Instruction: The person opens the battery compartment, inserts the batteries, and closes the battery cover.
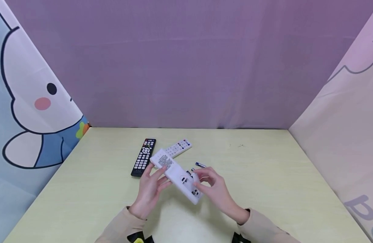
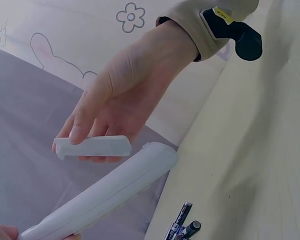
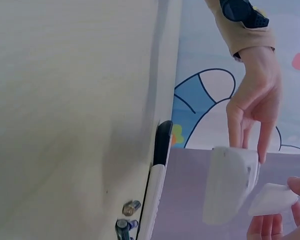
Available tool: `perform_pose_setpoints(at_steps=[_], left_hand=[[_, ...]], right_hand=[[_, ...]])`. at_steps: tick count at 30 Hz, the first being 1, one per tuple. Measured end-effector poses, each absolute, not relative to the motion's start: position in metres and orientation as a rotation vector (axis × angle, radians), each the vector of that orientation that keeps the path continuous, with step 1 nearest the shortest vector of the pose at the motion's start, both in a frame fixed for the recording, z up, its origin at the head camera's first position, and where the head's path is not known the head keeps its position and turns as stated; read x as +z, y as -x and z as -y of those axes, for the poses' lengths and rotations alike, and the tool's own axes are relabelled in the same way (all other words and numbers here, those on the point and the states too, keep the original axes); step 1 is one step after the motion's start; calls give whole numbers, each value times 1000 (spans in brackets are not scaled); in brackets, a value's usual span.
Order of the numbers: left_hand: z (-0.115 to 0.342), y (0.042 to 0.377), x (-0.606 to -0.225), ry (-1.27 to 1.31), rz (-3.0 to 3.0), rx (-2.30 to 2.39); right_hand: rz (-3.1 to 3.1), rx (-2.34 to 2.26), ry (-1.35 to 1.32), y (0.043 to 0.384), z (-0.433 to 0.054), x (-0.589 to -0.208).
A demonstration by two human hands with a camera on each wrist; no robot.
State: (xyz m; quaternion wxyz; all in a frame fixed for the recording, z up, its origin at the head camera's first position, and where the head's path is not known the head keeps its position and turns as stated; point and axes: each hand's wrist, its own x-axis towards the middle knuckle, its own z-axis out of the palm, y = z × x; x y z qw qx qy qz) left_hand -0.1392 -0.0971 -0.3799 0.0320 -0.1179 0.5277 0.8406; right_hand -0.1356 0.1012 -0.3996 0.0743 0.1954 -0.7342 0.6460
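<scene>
Over the bench [image 1: 265, 189], the right grip [image 1: 216, 189] pinches a white cover [image 2: 97, 146] beside the upturned white remote [image 1: 176, 173] that the left grip [image 1: 147, 195] pinches; its compartment [image 1: 189, 186] looks uncovered, the cover not yet refitted. Beyond lie loose batteries [image 1: 200, 164], a black remote [image 1: 143, 158] and a second white remote [image 1: 181, 147].
</scene>
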Motion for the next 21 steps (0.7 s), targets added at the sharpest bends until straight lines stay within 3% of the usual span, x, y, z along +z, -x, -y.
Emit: perform_pose_setpoints(at_steps=[21], left_hand=[[119, 141, -388, 411, -1619, 2605]], right_hand=[[2456, 1959, -115, 172, -158, -400]])
